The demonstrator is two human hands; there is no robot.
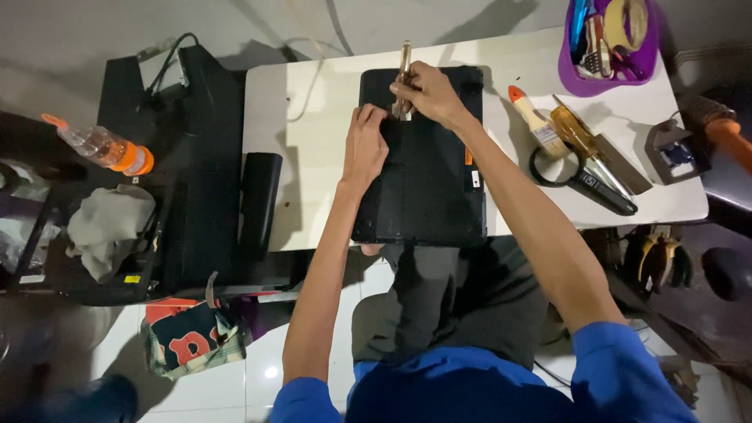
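A black laptop lies bottom side up on a small white table. My right hand grips a slim screwdriver with a pale handle, its tip down on the laptop's far edge. My left hand rests on the laptop's left part, fingertips pressed close to the tool's tip. What lies under the fingers is hidden.
A black oblong battery lies at the table's left edge. On the right lie a paintbrush, a yellow-handled screwdriver and a magnifying glass. A purple tool basket stands at the back right. A bottle and cloth are left.
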